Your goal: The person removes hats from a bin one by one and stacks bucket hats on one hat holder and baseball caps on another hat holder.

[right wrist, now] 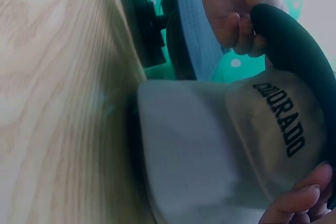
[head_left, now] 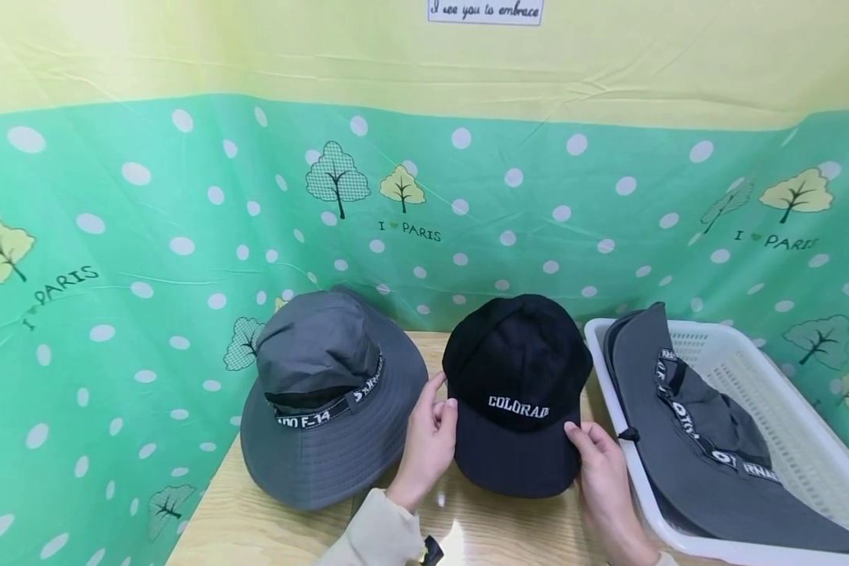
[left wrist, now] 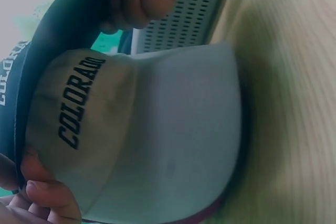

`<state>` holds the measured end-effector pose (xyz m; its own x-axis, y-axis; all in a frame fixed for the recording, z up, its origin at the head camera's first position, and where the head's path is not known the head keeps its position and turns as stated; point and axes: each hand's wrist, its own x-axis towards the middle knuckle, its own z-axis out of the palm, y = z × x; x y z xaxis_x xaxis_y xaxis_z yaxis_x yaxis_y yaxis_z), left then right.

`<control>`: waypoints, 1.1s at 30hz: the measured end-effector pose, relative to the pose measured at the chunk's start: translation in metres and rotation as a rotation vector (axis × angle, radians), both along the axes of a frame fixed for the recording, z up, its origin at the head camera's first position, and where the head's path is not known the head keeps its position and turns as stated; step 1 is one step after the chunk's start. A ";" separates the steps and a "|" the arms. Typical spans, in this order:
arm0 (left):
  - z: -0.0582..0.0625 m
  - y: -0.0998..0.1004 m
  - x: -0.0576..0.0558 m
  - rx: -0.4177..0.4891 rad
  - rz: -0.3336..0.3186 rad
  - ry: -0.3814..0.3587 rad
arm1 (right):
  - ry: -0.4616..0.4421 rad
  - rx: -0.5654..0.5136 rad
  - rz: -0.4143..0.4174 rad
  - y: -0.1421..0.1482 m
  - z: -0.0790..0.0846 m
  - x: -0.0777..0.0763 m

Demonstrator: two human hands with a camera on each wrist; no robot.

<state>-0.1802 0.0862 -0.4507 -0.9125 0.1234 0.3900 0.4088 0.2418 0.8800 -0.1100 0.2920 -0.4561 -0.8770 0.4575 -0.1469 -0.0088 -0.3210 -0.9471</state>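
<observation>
Black baseball cap (head_left: 518, 377), white COLORADO lettering on front, held up in both hands at centre, crown toward 12 o'clock, brim toward 6. Left grip (head_left: 428, 440) pinches its edge at about 9 o'clock, thumb in front; right grip (head_left: 601, 468) pinches the opposite edge near 4 o'clock, thumb also in front.

Left wrist view: a cream COLORADO cap (left wrist: 152, 124) sits just below the black one, over the bench (head_left: 237, 523), with a maroon brim edge (left wrist: 207, 213) peeking out underneath. Head view hides both.

At 9 o'clock of the black cap, beside the left grip: dark gray bucket hat (head_left: 318, 346), wide stitched brim, black lettered band, on the bench. At 3 o'clock: white plastic basket (head_left: 792, 424) with another gray bucket hat (head_left: 722, 417) tilted in it, brim over the near-side rim, a second brim under it. Green polka-dot backdrop (head_left: 325, 259) toward 12.
</observation>
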 end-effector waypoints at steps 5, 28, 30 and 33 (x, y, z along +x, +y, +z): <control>-0.008 0.000 -0.002 -0.009 0.019 0.005 | 0.052 0.061 0.015 0.002 -0.011 -0.002; -0.035 -0.001 -0.003 -0.064 0.042 -0.044 | -0.029 0.426 0.019 0.013 -0.033 -0.010; -0.036 -0.003 -0.005 -0.093 0.041 -0.021 | -0.023 0.453 0.026 0.014 -0.035 -0.010; -0.038 -0.005 -0.008 -0.119 0.023 -0.035 | -0.015 0.483 0.038 0.015 -0.038 -0.011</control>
